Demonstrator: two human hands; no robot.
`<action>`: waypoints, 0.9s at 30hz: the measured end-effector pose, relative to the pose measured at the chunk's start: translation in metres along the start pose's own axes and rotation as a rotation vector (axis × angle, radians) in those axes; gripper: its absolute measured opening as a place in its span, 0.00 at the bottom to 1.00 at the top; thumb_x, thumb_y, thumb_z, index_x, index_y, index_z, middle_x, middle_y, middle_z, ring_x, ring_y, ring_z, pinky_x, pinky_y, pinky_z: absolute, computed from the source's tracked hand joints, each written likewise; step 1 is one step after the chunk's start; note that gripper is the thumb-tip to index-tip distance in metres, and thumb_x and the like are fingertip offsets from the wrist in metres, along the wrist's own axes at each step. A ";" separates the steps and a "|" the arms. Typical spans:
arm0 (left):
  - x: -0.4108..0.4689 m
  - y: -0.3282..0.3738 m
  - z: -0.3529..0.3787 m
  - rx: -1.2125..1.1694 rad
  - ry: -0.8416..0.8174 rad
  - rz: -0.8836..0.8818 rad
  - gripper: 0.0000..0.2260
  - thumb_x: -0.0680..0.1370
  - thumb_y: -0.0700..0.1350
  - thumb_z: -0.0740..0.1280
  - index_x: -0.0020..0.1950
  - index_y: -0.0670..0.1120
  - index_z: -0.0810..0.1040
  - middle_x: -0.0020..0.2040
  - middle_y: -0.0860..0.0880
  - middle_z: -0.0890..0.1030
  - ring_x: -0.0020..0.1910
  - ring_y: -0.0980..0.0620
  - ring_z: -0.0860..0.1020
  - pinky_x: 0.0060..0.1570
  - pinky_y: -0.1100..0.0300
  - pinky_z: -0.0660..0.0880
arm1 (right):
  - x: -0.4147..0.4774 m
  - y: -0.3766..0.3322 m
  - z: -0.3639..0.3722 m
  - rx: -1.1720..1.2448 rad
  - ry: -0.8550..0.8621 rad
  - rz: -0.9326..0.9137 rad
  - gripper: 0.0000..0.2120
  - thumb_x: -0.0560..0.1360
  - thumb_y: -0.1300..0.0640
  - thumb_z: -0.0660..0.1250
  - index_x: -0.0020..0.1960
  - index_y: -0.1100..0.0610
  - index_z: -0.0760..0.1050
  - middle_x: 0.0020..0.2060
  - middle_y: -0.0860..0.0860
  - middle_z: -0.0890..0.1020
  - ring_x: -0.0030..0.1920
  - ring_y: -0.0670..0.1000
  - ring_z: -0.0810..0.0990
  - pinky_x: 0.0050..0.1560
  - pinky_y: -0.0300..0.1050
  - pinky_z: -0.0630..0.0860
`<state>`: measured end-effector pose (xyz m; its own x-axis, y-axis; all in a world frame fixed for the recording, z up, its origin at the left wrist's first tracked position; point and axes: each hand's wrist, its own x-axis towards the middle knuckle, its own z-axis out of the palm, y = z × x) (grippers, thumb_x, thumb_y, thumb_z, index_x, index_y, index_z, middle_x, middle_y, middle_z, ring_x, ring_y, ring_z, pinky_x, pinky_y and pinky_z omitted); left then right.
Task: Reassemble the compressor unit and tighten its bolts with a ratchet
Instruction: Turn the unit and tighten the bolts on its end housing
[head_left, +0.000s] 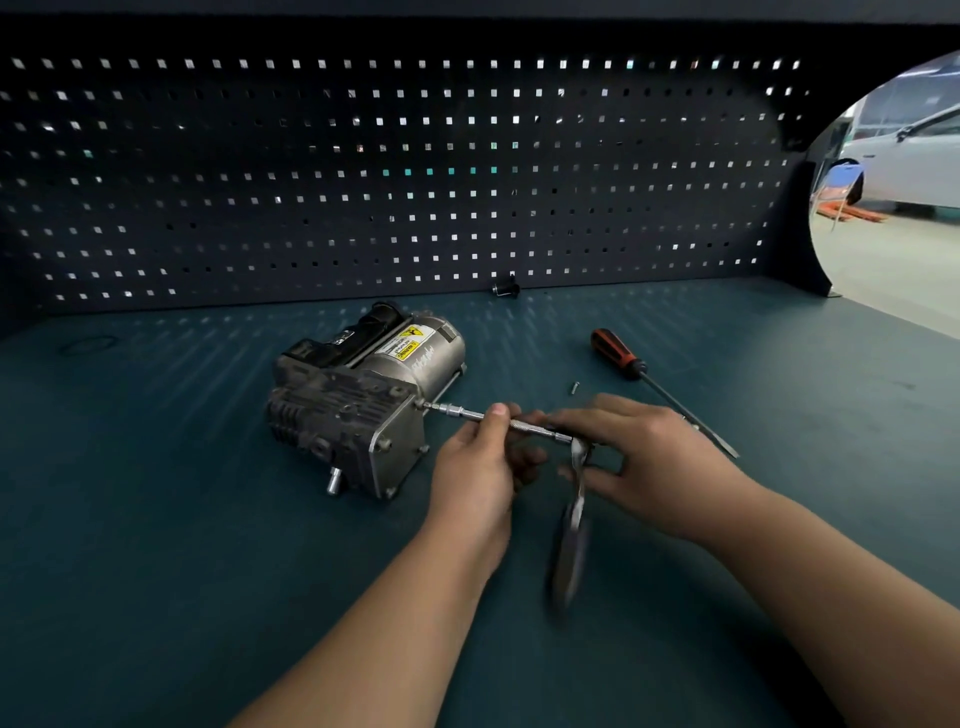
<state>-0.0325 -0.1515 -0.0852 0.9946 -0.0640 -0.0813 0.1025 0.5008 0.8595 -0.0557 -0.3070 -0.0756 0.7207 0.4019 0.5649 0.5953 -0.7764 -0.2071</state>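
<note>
The grey compressor unit (363, 395) lies on the teal bench, its end plate facing right. A ratchet (571, 519) with a long extension bar (467, 414) reaches to a bolt (422, 404) at the plate's upper right corner. My left hand (480, 467) pinches the extension bar between thumb and fingers. My right hand (644, 457) sits at the ratchet's head with its fingers spread and mostly straight. The ratchet handle hangs down toward me and is blurred.
An orange-and-black screwdriver (649, 379) lies to the right of my hands. A small loose screw (574, 387) rests on the bench behind them. A small black part (506, 287) sits by the pegboard (395, 171) at the back. The bench ends at the right edge.
</note>
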 end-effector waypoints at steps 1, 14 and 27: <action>0.000 0.000 -0.001 -0.003 -0.001 -0.005 0.08 0.81 0.44 0.59 0.45 0.45 0.75 0.35 0.51 0.83 0.26 0.55 0.76 0.31 0.62 0.72 | -0.001 0.001 0.000 -0.067 -0.032 -0.049 0.22 0.70 0.58 0.73 0.63 0.51 0.77 0.47 0.45 0.82 0.46 0.45 0.81 0.46 0.38 0.76; 0.000 0.000 -0.006 0.093 -0.021 -0.008 0.09 0.82 0.45 0.56 0.48 0.46 0.74 0.37 0.53 0.84 0.26 0.55 0.77 0.34 0.59 0.71 | 0.014 -0.025 0.013 1.029 -0.156 1.009 0.20 0.80 0.43 0.55 0.39 0.57 0.70 0.24 0.56 0.76 0.21 0.54 0.71 0.25 0.41 0.68; -0.001 0.005 -0.007 0.013 -0.059 -0.059 0.10 0.82 0.46 0.56 0.46 0.47 0.73 0.34 0.52 0.83 0.25 0.53 0.77 0.32 0.60 0.71 | 0.013 -0.030 0.020 0.986 0.015 0.851 0.13 0.82 0.48 0.54 0.57 0.53 0.73 0.28 0.47 0.73 0.24 0.48 0.70 0.27 0.42 0.68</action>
<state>-0.0332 -0.1434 -0.0846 0.9842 -0.1442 -0.1027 0.1607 0.4837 0.8603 -0.0569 -0.2682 -0.0780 0.9986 -0.0472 -0.0256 -0.0301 -0.0993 -0.9946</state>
